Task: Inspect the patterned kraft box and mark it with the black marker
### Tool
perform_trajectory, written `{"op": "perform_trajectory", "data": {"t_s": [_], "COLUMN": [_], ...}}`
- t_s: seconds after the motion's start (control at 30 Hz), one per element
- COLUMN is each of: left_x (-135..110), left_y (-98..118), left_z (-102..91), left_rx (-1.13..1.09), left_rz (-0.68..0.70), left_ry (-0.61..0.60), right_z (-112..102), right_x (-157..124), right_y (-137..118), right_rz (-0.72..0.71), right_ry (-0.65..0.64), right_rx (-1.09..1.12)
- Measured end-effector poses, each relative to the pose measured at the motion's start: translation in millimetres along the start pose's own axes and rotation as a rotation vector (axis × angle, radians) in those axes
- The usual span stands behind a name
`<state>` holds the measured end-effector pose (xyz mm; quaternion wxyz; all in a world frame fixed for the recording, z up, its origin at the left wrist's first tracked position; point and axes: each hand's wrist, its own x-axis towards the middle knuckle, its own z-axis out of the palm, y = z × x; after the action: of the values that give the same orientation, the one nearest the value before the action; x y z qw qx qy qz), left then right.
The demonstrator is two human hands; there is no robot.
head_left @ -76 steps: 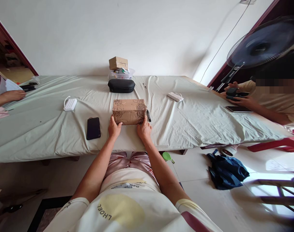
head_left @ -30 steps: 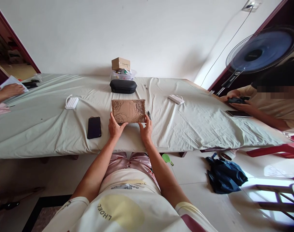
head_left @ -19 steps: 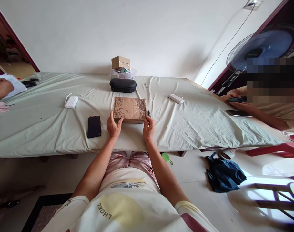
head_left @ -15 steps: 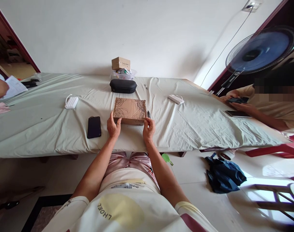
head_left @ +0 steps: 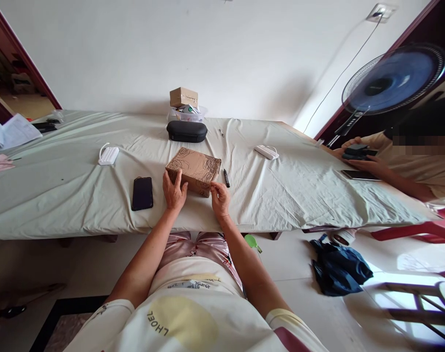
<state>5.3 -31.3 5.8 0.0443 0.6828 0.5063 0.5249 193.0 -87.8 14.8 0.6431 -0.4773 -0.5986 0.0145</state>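
Observation:
A brown cardboard box [head_left: 193,169] with drawn rose patterns lies on the sheet-covered table [head_left: 79,195], turned at an angle. My left hand [head_left: 174,190] grips its near left corner, fingers wrapped on the side. My right hand [head_left: 220,197] pinches its near right corner. A black marker [head_left: 225,178] lies just right of the box. A black phone [head_left: 142,193] lies to the left of my left hand.
A black zip case [head_left: 186,131], a clear tub with a small carton [head_left: 183,97] on it, and two white chargers [head_left: 107,155] [head_left: 265,151] lie farther back. Another person's hands [head_left: 365,159] hold a device at the right, near a fan [head_left: 392,80]. A sleeve and papers [head_left: 13,131] show at far left.
The box was tipped from its side onto its broad face, then swung so it lies at an angle. Both hands shifted along its near edge with it.

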Motion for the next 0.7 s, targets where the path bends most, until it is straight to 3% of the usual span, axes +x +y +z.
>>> {"op": "perform_trajectory", "data": {"t_s": [0.2, 0.3, 0.5, 0.7], "left_x": [-3.6, -5.0, -7.2, -7.2], "left_y": [8.4, 10.4, 11.1, 11.2], "left_z": [3.8, 5.7, 7.8, 5.9], "left_rx": [-0.094, -0.118, -0.117, -0.146], "left_rz": [0.228, 0.260, 0.220, 0.224], "left_ry": [-0.105, -0.126, -0.141, -0.123], "right_z": [10.4, 12.7, 13.9, 9.2], "right_x": [-8.2, -11.4, -10.8, -5.9], "right_y": [-5.9, -6.6, -5.0, 7.2], "right_rz": [-0.090, -0.135, -0.083, 0.036], "right_ry": [-0.233, -0.272, -0.245, -0.080], "right_rx": [0.055, 0.045, -0.062, -0.100]}}
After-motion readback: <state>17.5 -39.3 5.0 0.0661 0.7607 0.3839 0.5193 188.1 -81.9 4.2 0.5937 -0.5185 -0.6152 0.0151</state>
